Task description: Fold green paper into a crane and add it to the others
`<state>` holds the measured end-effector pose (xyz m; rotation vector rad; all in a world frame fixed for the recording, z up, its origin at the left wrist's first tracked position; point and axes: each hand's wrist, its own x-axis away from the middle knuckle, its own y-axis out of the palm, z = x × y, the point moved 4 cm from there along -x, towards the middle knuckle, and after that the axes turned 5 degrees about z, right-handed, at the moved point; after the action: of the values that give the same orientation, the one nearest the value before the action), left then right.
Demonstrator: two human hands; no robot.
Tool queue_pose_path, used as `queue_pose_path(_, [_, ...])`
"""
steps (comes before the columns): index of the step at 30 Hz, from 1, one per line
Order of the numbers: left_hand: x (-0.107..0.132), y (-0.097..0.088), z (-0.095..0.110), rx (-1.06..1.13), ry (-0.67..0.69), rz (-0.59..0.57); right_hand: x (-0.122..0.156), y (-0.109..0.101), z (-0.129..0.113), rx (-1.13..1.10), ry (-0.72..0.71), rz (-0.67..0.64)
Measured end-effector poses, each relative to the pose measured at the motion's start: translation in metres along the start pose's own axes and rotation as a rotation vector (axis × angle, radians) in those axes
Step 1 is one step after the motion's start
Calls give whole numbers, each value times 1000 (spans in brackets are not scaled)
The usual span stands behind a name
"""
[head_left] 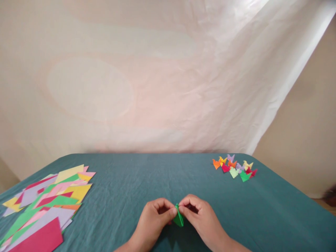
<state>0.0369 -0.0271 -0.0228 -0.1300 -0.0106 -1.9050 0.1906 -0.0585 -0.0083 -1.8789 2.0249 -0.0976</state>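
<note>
A small piece of folded green paper (179,219) is held between my two hands near the front middle of the table. My left hand (157,218) pinches its left side between thumb and forefinger. On the other side, my right hand (201,216) pinches it near the top in the same way. Folded layers show as a narrow loop pointing down toward me. The fingertips partly hide the paper, so its full shape cannot be made out.
Loose sheets of coloured paper (49,204) lie overlapping at the left of the green tablecloth (126,185). Several small folded paper birds (232,164) stand grouped at the back right. A pale hanging sheet (157,87) rises behind the table.
</note>
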Motion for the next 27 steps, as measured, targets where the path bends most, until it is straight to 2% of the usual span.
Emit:
queue_pose_path(6, [3,2,0,-6,28,5,2,0,1,-27,78,-5])
queue_pose_path(13, [0,-1,2,-41,1,35,0,0,0,-16,63,19])
queue_pose_path(27, [3,-3,8,-234,49,73,5,2,5,2,63,-51])
